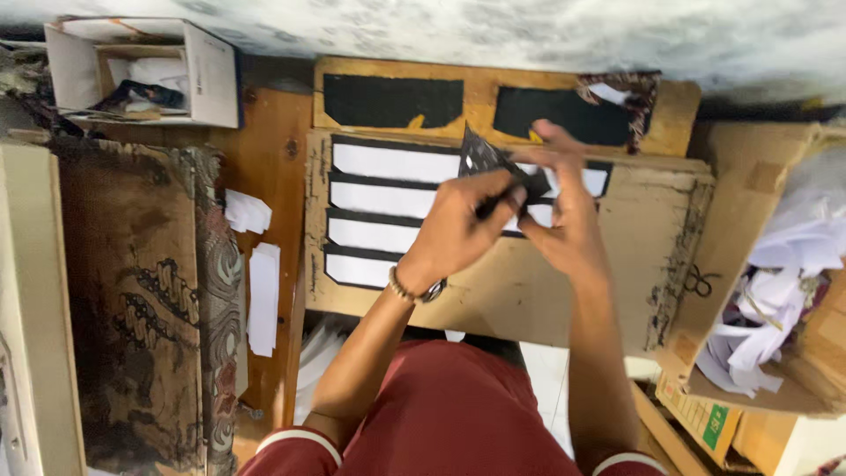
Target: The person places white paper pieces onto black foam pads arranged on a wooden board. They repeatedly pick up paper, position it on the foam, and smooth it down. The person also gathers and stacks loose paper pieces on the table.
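Both your forearms are bare and reach forward from short dark-red sleeves with white trim, converging so the hands meet at mid-frame. Your left hand point(458, 231) is bent at the wrist, back of the hand up, fingers point(507, 196) curled inward and pinched shut. A beaded band sits on the left wrist. Your right hand point(564, 211) lies just beside it and touches it, thumb side up, index finger extended forward, the remaining fingers folded in toward the left hand's fingertips.
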Available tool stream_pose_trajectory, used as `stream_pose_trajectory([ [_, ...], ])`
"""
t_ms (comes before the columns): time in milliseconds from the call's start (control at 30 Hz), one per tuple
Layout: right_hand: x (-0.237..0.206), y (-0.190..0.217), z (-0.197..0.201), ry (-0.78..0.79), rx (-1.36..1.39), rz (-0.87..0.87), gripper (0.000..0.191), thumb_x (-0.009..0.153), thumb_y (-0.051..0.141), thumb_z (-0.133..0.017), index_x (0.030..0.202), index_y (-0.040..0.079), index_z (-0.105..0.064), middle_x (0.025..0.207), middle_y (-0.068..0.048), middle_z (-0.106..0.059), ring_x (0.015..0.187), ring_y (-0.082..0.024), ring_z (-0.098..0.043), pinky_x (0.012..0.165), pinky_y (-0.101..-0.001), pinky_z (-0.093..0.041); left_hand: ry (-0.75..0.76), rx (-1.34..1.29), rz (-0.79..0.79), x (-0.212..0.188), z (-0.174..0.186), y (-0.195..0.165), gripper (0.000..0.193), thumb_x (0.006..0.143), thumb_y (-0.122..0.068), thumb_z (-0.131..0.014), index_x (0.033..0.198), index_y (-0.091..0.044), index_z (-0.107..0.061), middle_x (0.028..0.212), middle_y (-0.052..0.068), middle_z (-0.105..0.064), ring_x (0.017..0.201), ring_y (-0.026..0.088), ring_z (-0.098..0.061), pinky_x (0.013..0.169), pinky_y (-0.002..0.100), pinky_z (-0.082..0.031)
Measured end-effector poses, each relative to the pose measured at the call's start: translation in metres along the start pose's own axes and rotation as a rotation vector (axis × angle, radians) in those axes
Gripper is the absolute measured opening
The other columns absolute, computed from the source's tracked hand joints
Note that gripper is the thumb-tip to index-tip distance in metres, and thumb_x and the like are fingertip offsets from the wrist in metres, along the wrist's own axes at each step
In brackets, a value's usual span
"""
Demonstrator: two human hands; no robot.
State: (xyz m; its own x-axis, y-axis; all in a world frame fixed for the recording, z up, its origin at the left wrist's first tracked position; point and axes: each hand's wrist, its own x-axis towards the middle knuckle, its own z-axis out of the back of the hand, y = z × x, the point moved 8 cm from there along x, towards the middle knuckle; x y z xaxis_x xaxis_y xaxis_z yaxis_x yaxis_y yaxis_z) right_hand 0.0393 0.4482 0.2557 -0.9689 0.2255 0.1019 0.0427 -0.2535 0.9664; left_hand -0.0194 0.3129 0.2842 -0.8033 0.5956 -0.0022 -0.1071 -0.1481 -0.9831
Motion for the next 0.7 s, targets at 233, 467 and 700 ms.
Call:
stream_pose_trajectory([
  [233, -0.09, -0.074, 0.034, 0.439, -0.411, 0.012, 0.042, 0.07, 0.015, -0.091, 0.105, 0.01, -0.069, 0.136, -0.011, -0.068, 0.142, -0.037, -0.044, 0.11, -0.0489, -0.03, 0.08, 0.045, 0.157, -0.051, -0.042, 0.043, 0.015, 0.102, -0.012, -0.065, 0.103, 0.003, -0.068, 0.074, 0.014, -0.059, 0.067, 0.013, -0.052, 0.061, 0.031, -0.046],
  [467, -0.192, -0.185, 0.086, 0.368, -0.092, -0.597, 0.03, 0.082, 0.018, -0.08, 0.106, 0.002, -0.074, 0.087, -0.005, -0.074, 0.075, -0.014, -0.064, 0.066, -0.0288, -0.052, -0.245, -0.121, 0.525, -0.122, -0.047, 0.201, 0.021, 0.097, -0.018, -0.068, 0.106, 0.001, -0.071, 0.078, 0.008, -0.069, 0.071, 0.006, -0.058, 0.064, 0.029, -0.05],
  [700, -0.224, -0.282, 0.086, 0.09, -0.107, -0.701, 0.017, 0.091, 0.014, -0.077, 0.101, 0.0, -0.074, 0.073, 0.006, -0.06, 0.062, -0.004, -0.047, 0.055, -0.0248, -0.037, -0.399, 0.287, 0.534, -0.163, -0.06, 0.288, 0.022, 0.088, -0.014, -0.077, 0.104, -0.002, -0.069, 0.086, 0.016, -0.075, 0.077, 0.029, -0.074, 0.07, 0.038, -0.057],
])
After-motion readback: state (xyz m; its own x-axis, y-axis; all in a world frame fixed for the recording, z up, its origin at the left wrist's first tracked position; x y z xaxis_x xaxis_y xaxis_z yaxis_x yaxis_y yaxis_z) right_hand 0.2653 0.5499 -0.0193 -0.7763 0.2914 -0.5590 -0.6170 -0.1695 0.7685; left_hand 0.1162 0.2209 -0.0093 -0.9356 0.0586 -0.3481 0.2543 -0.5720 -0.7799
